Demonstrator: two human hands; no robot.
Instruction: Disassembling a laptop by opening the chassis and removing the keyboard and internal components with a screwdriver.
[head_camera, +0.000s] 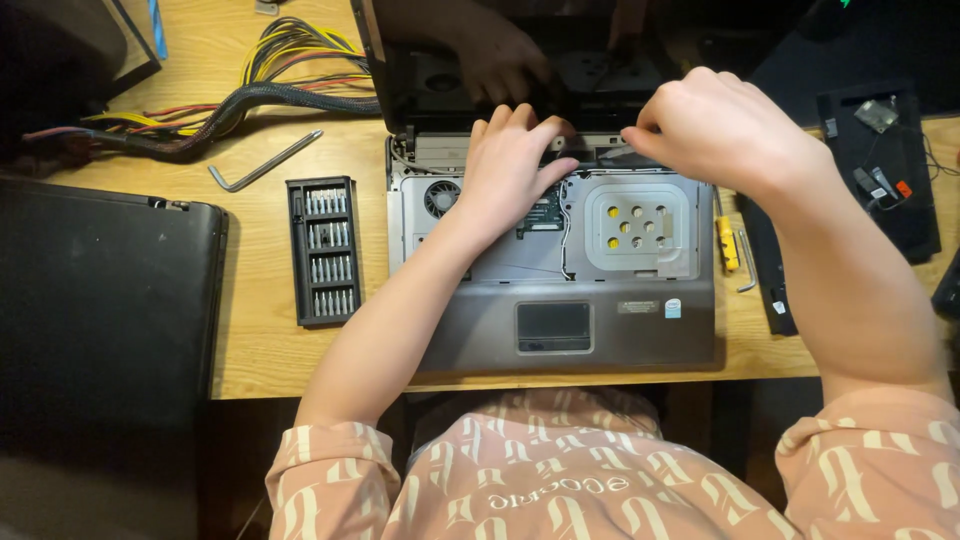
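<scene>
Both hands at the hinge edge of the opened laptop (600, 330), frame centre.
My left hand (510, 170) lies spread, holding nothing; right hand (715, 125) curls closed, fingertips hiding whatever they pinch. Screen mostly cut off above.

Both my arms stretched forward, my left hand (510, 165) palm down with fingers curled, my right hand (715, 125) loosely fisted, fingertips pinched together.

Warm overhead light on desk (250, 350); dark corners; soft shadows under arms; sharp, slight edge distortion.
</scene>
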